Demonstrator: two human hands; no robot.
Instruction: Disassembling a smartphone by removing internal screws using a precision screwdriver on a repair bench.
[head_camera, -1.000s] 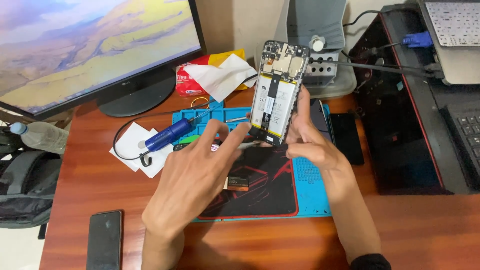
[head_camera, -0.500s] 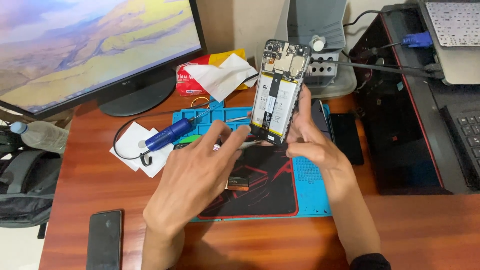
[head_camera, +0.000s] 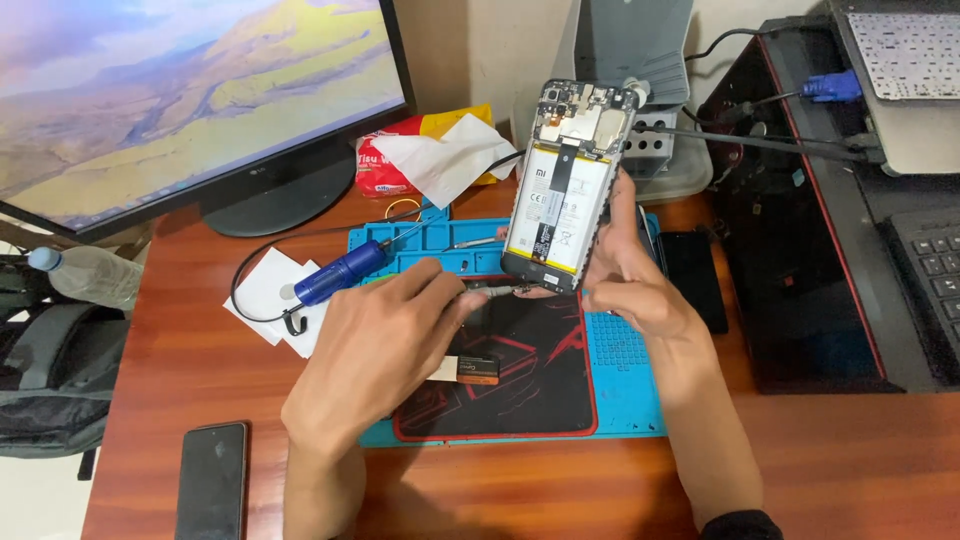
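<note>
My right hand (head_camera: 632, 275) holds an opened smartphone (head_camera: 565, 185) upright above the mat, its back cover off so the battery and circuit board show. My left hand (head_camera: 375, 350) grips a thin metal tool (head_camera: 492, 289), whose tip points at the phone's bottom edge. Both hands hover over a blue repair mat (head_camera: 620, 360) with a black and red pad (head_camera: 520, 380) on it. A small dark rectangular part (head_camera: 477, 371) lies on the pad just under my left hand.
A blue electric screwdriver (head_camera: 340, 272) lies on white paper at the mat's left. A monitor (head_camera: 190, 100) stands at back left, tissue pack (head_camera: 440, 150) behind the mat. Black phones lie at front left (head_camera: 212, 480) and right of the mat (head_camera: 695, 280). A computer case (head_camera: 830, 220) fills the right.
Both hands and the phone stay almost still; my left hand's tool has shifted slightly toward the phone's bottom edge.
</note>
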